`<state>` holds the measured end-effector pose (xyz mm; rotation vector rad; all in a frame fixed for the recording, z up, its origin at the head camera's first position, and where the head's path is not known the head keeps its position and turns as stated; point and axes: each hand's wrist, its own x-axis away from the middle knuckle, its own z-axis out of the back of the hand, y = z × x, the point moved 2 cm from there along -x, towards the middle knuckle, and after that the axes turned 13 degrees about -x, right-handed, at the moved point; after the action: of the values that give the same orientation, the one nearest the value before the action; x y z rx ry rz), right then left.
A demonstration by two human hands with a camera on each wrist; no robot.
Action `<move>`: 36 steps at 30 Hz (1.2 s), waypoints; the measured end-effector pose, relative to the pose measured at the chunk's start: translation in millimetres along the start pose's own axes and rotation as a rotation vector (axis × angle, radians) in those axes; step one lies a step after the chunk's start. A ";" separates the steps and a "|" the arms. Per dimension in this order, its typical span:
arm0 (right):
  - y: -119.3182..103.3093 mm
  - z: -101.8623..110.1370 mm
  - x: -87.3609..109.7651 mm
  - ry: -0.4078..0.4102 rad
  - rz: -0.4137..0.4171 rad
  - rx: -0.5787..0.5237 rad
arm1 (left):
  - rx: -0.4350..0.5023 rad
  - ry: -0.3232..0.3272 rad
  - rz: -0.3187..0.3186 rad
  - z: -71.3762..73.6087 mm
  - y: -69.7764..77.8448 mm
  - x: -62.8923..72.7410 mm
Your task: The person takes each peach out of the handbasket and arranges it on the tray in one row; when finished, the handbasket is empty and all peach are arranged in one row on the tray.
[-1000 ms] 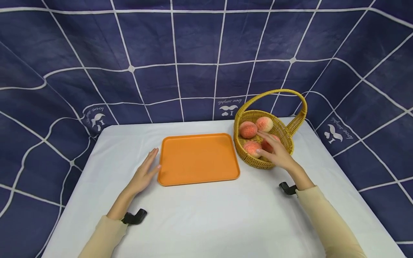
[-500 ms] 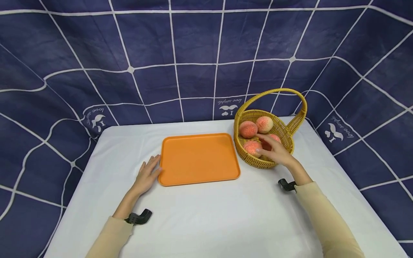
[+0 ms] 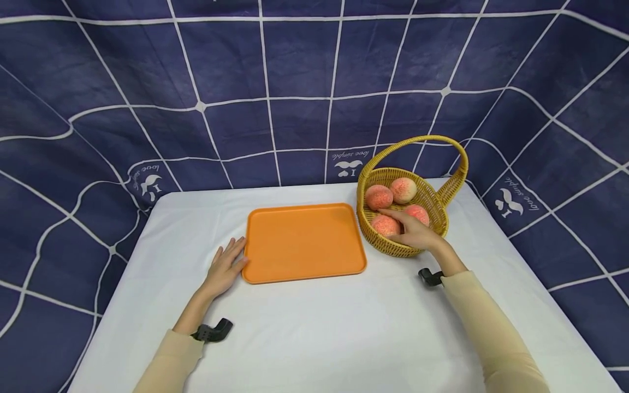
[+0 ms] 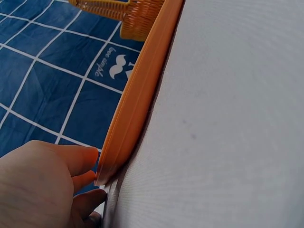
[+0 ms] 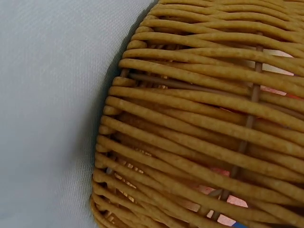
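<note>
An orange tray (image 3: 304, 243) lies flat on the table. Beside its left edge is my left hand (image 3: 223, 270), fingers extended, the thumb at the rim; in the left wrist view that hand (image 4: 40, 183) sits at the tray's corner. A yellow wicker basket (image 3: 393, 248) stands right of the tray and holds several pinkish peaches. Inside it, my right hand (image 3: 415, 232) has its fingers and thumb around the front peach (image 3: 385, 224); the thumb tip is partly hidden. In the right wrist view, the basket's woven side (image 5: 190, 123) fills most of the picture, with no hand showing.
Three other peaches lie in the basket: a dark one (image 3: 378, 197), a pale one (image 3: 404, 190) and one (image 3: 417, 214) near my right hand. The tall basket handle (image 3: 417, 141) arches over them. White cloth (image 3: 314, 327) covers the table; dark blue gridded fabric (image 3: 295, 65) surrounds it.
My right hand has moved slightly left and down around the front peach, uncovering the peach beside it. My left hand has shifted slightly toward me and settled by the tray's edge.
</note>
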<state>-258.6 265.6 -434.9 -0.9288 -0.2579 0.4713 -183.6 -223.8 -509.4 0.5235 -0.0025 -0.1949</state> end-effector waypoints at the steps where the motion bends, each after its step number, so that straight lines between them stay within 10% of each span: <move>1: -0.4 -0.3 -0.3 -0.002 0.002 -0.009 | -0.003 0.002 -0.002 0.0 0.0 0.1; 20: -1.3 0.2 -0.2 0.096 -0.013 0.033 | -0.029 0.043 -0.022 -0.1 -1.0 1.8; 36: -10.2 5.6 8.9 0.275 -0.038 -0.249 | -0.044 0.042 -0.030 1.3 0.3 2.4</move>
<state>-250.3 268.8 -423.2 -1.2163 -0.0839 0.2745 -181.2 -224.6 -508.3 0.4835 0.0500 -0.2127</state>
